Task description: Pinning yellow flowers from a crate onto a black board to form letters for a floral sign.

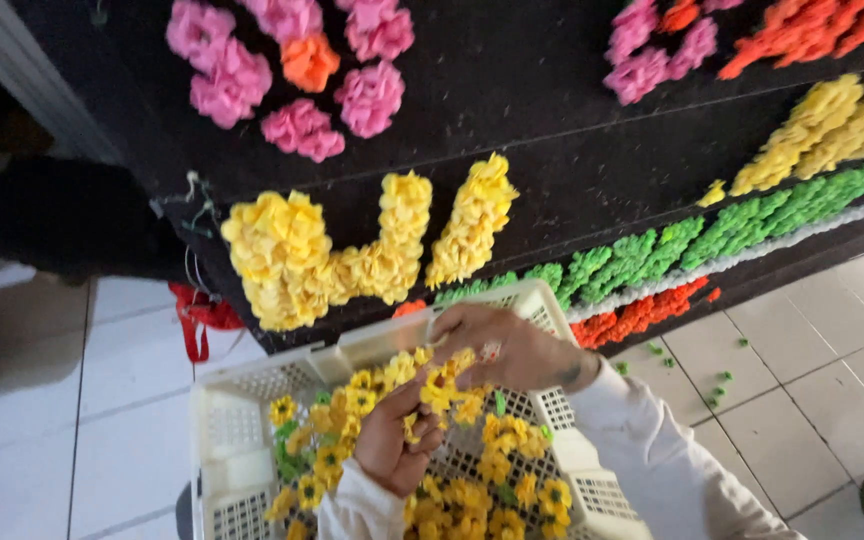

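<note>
A white plastic crate [235, 420] holds several small yellow artificial flowers [472, 495] with green leaves. My left hand [392, 440] is inside the crate, fingers curled around a yellow flower. My right hand [507, 348] reaches over the crate's far rim, its fingers pinching a bunch of yellow flowers [449, 385] just above the pile. Both hands are close together, almost touching over the crate's middle. White sleeves cover both arms.
A black board [532, 120] stands behind the crate, studded with yellow flower clusters [352, 250], pink [297, 85], orange, green [712, 230] and red ones. A red ribbon [197, 315] hangs at its left corner. White floor tiles [82, 420] surround the crate, with green scraps at right.
</note>
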